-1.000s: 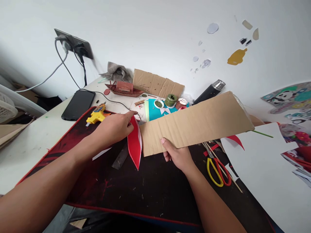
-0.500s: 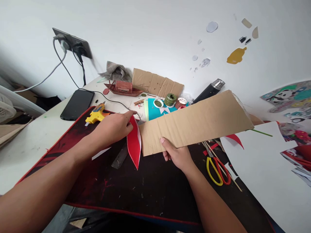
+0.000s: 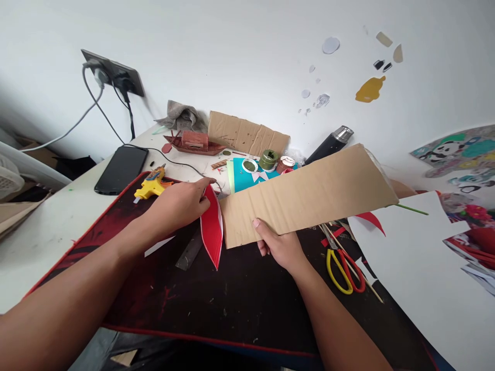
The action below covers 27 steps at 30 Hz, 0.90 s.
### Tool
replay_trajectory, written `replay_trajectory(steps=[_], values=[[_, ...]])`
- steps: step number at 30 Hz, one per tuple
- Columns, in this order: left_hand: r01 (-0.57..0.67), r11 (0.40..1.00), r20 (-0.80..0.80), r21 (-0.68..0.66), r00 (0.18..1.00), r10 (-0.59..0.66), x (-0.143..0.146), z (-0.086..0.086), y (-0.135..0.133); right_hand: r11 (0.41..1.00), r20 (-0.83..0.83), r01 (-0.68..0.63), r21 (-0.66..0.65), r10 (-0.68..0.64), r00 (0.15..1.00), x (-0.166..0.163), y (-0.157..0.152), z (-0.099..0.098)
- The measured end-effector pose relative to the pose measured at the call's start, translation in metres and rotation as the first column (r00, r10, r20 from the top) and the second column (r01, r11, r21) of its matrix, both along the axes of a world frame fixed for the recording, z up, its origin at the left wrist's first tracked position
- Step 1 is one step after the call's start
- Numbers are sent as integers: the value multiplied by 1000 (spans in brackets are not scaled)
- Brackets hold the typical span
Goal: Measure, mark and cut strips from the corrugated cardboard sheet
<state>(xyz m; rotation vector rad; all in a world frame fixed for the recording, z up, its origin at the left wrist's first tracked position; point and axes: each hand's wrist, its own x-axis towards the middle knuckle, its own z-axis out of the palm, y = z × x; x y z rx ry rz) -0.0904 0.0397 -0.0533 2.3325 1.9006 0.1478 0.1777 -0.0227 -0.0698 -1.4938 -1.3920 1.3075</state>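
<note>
My left hand (image 3: 189, 198) pinches a red leaf-shaped paper piece (image 3: 212, 232) with a white edge by its upper part, its pointed end hanging down over the dark mat. My right hand (image 3: 278, 245) grips a long strip of brown cardboard (image 3: 309, 193), thumb on the near face and fingers behind. The strip's left end lies right beside the red piece; whether they touch I cannot tell. Under the red piece a dark ruler-like strip (image 3: 190, 251) rests on the mat (image 3: 201, 309). Close to my left wrist sits a yellow glue gun (image 3: 151, 184).
Scissors (image 3: 345, 270) and thin sticks lie right of my right forearm, near white paper (image 3: 417, 257). At the back stand a model boat (image 3: 197, 143), paint jars (image 3: 268, 159), propped cardboard (image 3: 247, 131) and a leaning flask (image 3: 330, 144). A phone (image 3: 121, 169) lies at left beside a cable.
The whole view has shifted slightly. Both hands keep the same hold, and the red piece and the cardboard stay in nearly the same position relative to each other.
</note>
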Motion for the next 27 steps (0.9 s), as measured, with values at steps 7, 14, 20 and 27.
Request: replay_trajectory(steps=[7,14,20,27], values=[[-5,1000,21,25,1000,4,-1,-3,0,1000,5,-22,21,22,1000,0,0,1],[-48,999,79,18,996,47,-5,-4,5,999,-12,22,49,-22,1000,1,1,2],[-123,992,148,12,982,120,-9,-4,12,990,-99,133,35,-129,987,6,10,-3],[-161,986,240,34,959,149,-19,30,-2,984,-156,179,-12,-178,971,9,-12,-10]])
